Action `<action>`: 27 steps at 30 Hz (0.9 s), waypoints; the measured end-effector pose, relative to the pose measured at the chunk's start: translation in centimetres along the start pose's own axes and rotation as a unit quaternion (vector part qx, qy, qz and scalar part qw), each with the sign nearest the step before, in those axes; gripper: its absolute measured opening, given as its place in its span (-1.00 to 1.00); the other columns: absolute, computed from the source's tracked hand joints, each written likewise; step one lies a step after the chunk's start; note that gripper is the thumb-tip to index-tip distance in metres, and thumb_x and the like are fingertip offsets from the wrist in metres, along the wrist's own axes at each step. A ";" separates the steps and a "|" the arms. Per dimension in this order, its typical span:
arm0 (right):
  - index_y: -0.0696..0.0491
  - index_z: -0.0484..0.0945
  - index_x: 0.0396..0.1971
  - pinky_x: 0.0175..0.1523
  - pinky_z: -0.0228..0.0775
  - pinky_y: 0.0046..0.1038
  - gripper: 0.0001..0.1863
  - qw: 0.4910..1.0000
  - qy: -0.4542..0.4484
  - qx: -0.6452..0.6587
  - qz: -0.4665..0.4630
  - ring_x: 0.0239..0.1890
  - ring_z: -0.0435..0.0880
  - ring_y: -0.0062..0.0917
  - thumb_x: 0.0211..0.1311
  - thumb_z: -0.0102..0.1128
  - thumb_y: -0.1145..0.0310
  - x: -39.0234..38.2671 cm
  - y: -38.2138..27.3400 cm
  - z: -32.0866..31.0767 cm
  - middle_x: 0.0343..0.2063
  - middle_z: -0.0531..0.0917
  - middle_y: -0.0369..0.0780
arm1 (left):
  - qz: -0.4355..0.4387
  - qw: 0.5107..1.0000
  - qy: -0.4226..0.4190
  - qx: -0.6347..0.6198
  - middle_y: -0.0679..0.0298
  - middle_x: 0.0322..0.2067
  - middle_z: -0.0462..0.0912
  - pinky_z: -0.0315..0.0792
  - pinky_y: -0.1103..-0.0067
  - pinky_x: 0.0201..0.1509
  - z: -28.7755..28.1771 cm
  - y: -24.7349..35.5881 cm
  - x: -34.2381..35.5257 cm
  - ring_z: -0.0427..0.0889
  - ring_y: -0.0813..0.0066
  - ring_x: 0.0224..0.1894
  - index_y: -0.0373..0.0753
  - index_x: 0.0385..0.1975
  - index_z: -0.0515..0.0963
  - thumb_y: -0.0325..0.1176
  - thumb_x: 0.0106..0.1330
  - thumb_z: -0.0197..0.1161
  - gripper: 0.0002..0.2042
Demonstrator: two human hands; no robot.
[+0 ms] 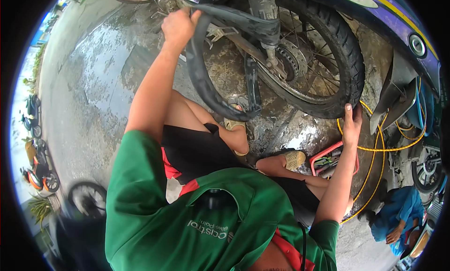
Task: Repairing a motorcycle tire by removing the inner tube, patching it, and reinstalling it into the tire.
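My left hand [179,28], raised at the upper left, is closed round a black inner tube [202,92]. The tube hangs down in a long loop in front of the motorcycle wheel, and a flattened stretch of it runs right, toward the fork leg [263,17]. At the right, my right hand [351,125] grips the lower edge of the black tyre [352,50], thumb upward on its side; its other fingers are partly hidden. The spoked wheel sits on the motorcycle, with its hub [293,64] and swingarm showing.
A red basket [323,152] of tools stands by my right foot. Yellow hose [382,149] coils on the wet concrete at the right. Purple bodywork [398,22] overhangs the wheel. Another person in blue [398,210] is at the lower right. Motorcycles [41,165] are parked far left.
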State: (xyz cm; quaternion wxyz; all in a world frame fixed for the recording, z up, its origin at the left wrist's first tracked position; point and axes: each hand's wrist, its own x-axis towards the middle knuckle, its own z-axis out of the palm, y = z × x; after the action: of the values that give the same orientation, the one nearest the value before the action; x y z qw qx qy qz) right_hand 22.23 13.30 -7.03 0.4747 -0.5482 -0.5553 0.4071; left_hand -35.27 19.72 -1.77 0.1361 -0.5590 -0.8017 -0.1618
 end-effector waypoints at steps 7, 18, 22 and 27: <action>0.21 0.26 0.34 0.38 0.12 -0.42 -0.33 0.999 0.013 -0.036 -0.015 0.24 0.40 -0.46 0.42 0.20 0.12 -0.6 0.3 0.4 0.22 0.47 -0.16 | 0.182 0.983 0.024 0.020 0.05 -0.30 0.74 0.56 0.21 -0.22 0.1 -0.4 2.5 0.75 0.06 -0.23 -0.21 -0.08 0.60 -0.04 0.34 0.27 -0.64; 0.25 0.33 0.27 0.34 0.18 -0.43 -0.31 0.999 0.032 0.007 -0.021 0.18 0.46 -0.46 0.32 0.32 0.13 -0.4 0.1 0.5 0.14 0.54 -0.12 | -0.174 0.717 -0.341 -0.582 0.10 0.11 0.58 0.46 0.49 0.00 1.3 -4.1 -2.4 0.61 0.35 0.13 -0.31 0.40 0.05 -0.35 0.30 0.36 -0.24; 0.25 0.34 0.25 0.31 0.22 -0.45 -0.34 0.994 0.061 -0.036 -0.086 0.14 0.47 -0.48 0.34 0.30 0.13 -0.1 0.9 0.4 0.12 0.55 -0.13 | -0.212 0.677 -0.265 -0.653 0.13 0.06 0.62 0.46 0.51 -0.02 -0.4 -4.4 -5.8 0.65 0.35 0.06 -0.32 0.33 0.20 -0.33 0.31 0.36 -0.35; 0.24 0.42 0.14 0.19 0.31 -0.45 -0.49 0.975 0.203 0.032 -0.088 -0.01 0.52 -0.51 0.38 0.25 0.19 -1.7 2.2 0.5 -0.05 0.62 -0.18 | -0.220 0.796 -0.077 -0.559 0.17 -0.06 0.68 0.46 0.56 0.01 -6.4 -2.8 -9.5 0.67 0.40 -0.02 -0.26 0.10 0.49 -0.30 0.38 0.31 -0.65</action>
State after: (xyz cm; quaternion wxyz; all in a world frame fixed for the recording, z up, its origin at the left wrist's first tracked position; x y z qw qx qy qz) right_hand 22.12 11.75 -9.47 0.6289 -0.5526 -0.4802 0.2618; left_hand -34.47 8.12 -0.05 -0.3014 -0.3569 -0.6814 -0.5635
